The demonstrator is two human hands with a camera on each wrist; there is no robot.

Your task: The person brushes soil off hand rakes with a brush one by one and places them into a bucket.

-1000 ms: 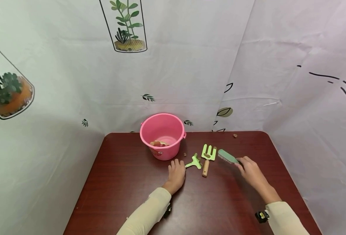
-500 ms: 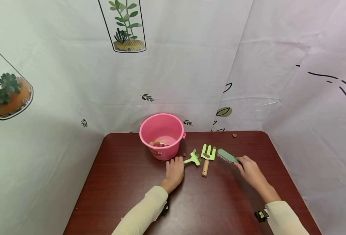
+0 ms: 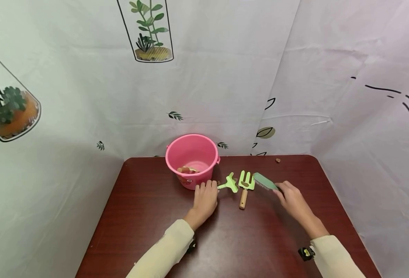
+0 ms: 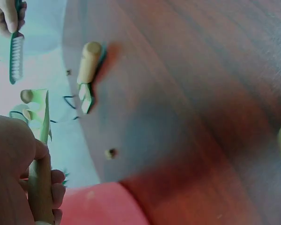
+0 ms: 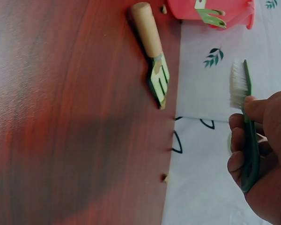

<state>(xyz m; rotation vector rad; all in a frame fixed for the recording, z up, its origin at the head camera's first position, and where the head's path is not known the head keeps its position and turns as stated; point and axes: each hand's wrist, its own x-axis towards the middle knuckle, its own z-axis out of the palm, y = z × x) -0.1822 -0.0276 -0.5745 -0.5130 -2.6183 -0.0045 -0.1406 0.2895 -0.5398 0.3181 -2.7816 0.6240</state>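
Note:
My left hand grips the wooden handle of a small hand rake, whose light green head points right, held off the table. Brown bits cling to the rake's tines in the left wrist view. My right hand holds a green brush by its handle, white bristles showing. In the head view the brush tip appears close beside the tines of a hand fork; the wrist views show the brush raised. That fork lies on the table, wooden handle toward me, with brown bits on its green tines.
A pink bucket stands at the back, just beyond my left hand, with a wooden-handled tool inside. One brown lump lies near the rear edge of the dark red table. A printed cloth hangs behind.
My left hand has shifted slightly away from me toward the bucket, carrying the rake up with it. My right hand has brought the brush a little left, closer to the rake and fork.

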